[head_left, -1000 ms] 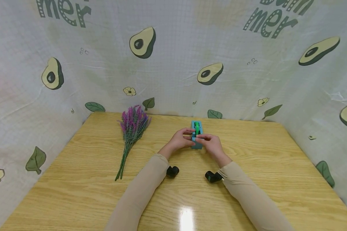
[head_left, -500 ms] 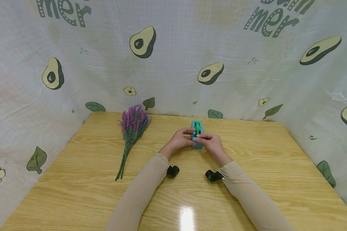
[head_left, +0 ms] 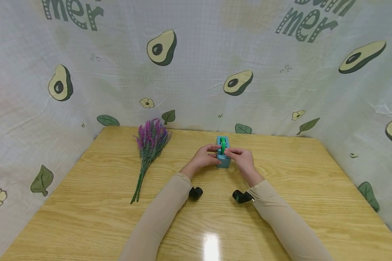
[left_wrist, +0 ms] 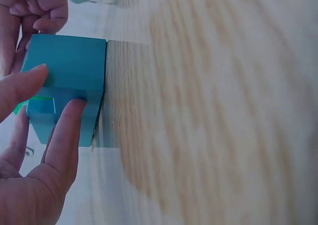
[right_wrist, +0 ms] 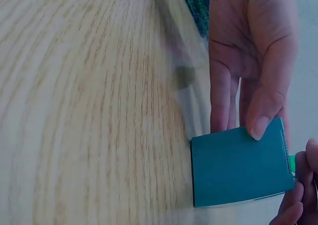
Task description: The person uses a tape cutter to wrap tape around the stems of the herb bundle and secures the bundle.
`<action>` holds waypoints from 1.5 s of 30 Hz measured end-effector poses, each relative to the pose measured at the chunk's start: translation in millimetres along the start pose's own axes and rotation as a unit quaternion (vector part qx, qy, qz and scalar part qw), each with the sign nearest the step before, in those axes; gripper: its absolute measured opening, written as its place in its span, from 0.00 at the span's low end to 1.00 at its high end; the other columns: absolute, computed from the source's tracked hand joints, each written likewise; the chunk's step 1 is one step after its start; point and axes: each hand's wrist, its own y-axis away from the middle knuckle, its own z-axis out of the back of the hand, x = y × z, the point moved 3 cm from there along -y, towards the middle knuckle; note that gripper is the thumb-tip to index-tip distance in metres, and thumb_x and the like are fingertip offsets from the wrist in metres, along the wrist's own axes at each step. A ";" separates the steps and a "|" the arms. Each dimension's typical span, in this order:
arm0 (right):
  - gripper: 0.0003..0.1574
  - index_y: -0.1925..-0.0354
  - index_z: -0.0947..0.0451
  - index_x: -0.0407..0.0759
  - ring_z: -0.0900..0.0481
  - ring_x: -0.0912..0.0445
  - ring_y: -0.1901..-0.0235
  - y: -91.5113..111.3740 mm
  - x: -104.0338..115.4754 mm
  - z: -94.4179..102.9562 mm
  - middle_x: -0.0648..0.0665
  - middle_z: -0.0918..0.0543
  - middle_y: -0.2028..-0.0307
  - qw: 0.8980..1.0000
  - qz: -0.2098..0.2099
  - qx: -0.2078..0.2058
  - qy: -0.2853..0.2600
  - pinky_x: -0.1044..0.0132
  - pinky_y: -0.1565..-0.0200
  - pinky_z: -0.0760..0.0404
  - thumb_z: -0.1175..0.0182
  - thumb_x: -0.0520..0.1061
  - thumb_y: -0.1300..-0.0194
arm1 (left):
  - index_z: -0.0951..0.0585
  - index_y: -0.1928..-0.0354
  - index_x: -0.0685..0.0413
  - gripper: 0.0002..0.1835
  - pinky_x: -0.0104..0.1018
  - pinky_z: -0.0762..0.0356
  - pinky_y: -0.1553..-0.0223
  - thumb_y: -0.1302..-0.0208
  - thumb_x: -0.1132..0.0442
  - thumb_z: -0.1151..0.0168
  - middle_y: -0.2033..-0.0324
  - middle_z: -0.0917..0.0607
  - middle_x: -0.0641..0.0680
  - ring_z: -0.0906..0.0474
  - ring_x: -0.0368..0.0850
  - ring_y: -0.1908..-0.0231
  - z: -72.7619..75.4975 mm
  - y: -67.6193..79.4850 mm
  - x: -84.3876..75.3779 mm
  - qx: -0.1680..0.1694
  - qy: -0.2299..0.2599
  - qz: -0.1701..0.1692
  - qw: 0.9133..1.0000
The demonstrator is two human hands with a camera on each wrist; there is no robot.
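Note:
A teal tape dispenser (head_left: pixel 223 162) with a green roll of tape (head_left: pixel 223 142) stands on the table near its back edge. My left hand (head_left: pixel 204 157) holds the dispenser from its left side. In the left wrist view its thumb (left_wrist: pixel 37 78) and fingers (left_wrist: pixel 67 128) lie against the teal body (left_wrist: pixel 67 61). Thumb and forefinger of my right hand (head_left: pixel 244 160) come together at the tape, just above the dispenser's front block, and appear to pinch it. In the right wrist view those fingers (right_wrist: pixel 303 178) sit beside the green tape (right_wrist: pixel 292 164); the tape's end is hidden.
A bunch of purple artificial flowers (head_left: pixel 150 145) with green stems lies on the left of the wooden table (head_left: pixel 196 224). A black wrist camera (head_left: pixel 196 193) shows under the left sleeve, another (head_left: pixel 241 197) by the right. A printed cloth (head_left: pixel 196 65) hangs behind.
My right hand has risen slightly and moved a little right, its fingertips shifting from the dispenser's front block up to the green roll. The left hand has stayed on the dispenser.

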 end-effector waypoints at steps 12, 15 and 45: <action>0.17 0.56 0.19 0.31 0.30 0.49 0.53 3.2 3.4 2.4 0.43 0.20 0.57 0.999 -0.034 0.024 0.026 0.53 0.48 0.32 0.36 0.43 0.40 | 0.23 0.45 0.48 0.29 0.37 0.22 0.56 0.51 0.72 0.29 0.48 0.26 0.55 0.26 0.50 0.49 -1.0 -0.2 0.2 -0.006 0.002 0.002 1.000; 0.17 0.57 0.19 0.33 0.31 0.49 0.58 4.0 2.7 2.4 0.47 0.20 0.60 0.998 -0.050 0.030 0.024 0.55 0.55 0.31 0.35 0.44 0.41 | 0.23 0.45 0.47 0.29 0.37 0.22 0.57 0.51 0.72 0.29 0.48 0.26 0.55 0.26 0.49 0.49 -0.5 0.3 0.0 -0.010 0.003 0.008 1.000; 0.18 0.55 0.20 0.32 0.38 0.56 0.78 39.2 -2.5 6.9 0.54 0.18 0.68 0.993 -0.081 0.070 -0.040 0.65 0.71 0.38 0.36 0.43 0.40 | 0.23 0.45 0.47 0.29 0.38 0.23 0.55 0.51 0.72 0.29 0.47 0.26 0.56 0.27 0.51 0.48 -1.5 1.2 -0.2 -0.019 -0.011 0.001 1.000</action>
